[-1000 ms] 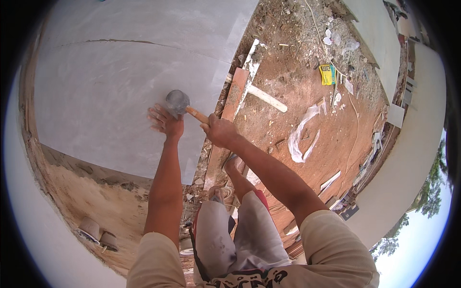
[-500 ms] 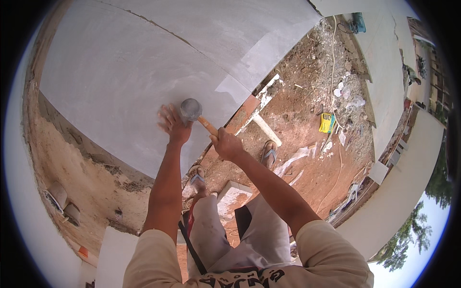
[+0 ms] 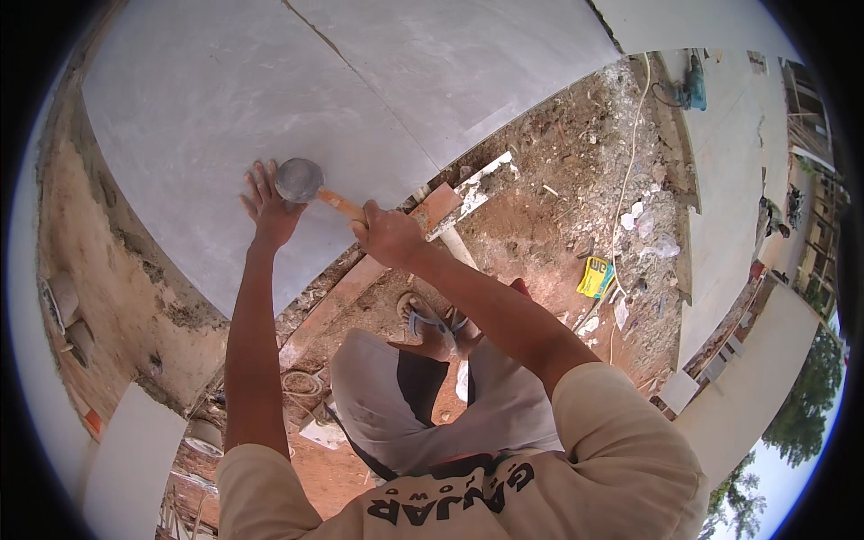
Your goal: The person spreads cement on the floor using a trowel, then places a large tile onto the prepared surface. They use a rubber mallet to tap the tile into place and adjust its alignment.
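Observation:
My left hand [image 3: 268, 209] lies flat with spread fingers on a large grey tile [image 3: 270, 117] fixed to the wall. My right hand [image 3: 387, 236] grips the wooden handle of a rubber mallet [image 3: 300, 180]. The mallet's round grey head is at the tile surface, just right of my left hand's fingers. A thin joint line runs between this tile and the neighbouring grey tile [image 3: 468, 63] to the right.
Bare brown plaster [image 3: 99, 297] borders the tile on the left. Reddish dirt ground [image 3: 558, 171] holds rubble, a long wooden plank [image 3: 360, 279], a yellow package [image 3: 594, 276], a white cable [image 3: 630, 162] and a blue-green power tool [image 3: 693, 85]. My sandalled foot [image 3: 432, 324] stands below.
The view has swung so the tile fills more of the picture. My left hand has flattened on the tile, and the mallet head has stayed close beside it.

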Action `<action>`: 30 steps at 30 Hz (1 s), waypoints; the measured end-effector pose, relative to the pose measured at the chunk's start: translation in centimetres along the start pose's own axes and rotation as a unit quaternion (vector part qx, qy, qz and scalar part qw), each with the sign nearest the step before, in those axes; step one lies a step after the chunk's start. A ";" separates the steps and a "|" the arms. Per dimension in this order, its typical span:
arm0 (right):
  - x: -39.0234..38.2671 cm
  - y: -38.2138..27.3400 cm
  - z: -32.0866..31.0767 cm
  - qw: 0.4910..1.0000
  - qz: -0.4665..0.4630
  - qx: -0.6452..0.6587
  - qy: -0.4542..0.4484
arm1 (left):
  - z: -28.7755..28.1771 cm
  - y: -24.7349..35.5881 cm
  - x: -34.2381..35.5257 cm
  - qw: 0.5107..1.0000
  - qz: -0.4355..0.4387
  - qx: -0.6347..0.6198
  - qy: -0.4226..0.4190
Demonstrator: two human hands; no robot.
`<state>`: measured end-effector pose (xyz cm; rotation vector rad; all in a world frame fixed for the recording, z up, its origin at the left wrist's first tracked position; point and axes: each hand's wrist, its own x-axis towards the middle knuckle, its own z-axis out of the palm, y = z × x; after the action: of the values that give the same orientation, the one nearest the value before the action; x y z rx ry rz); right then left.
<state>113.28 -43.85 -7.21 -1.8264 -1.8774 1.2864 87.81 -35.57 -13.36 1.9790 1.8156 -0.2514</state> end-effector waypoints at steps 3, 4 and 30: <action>-0.1 1.4 0.8 0.999 -0.041 0.006 0.024 | 0.6 -0.1 0.0 0.999 0.008 0.016 0.034; -0.1 1.8 1.0 0.999 -0.042 0.004 0.020 | 0.8 -0.2 -0.1 0.999 0.007 0.012 0.036; -1.9 -5.2 -19.6 0.951 -0.264 0.014 0.162 | 6.5 13.3 -4.3 0.967 -0.098 0.000 0.236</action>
<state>123.54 -36.44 8.78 -1.2837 -1.9531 0.7711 101.36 -42.77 -14.75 1.9780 2.3058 0.1812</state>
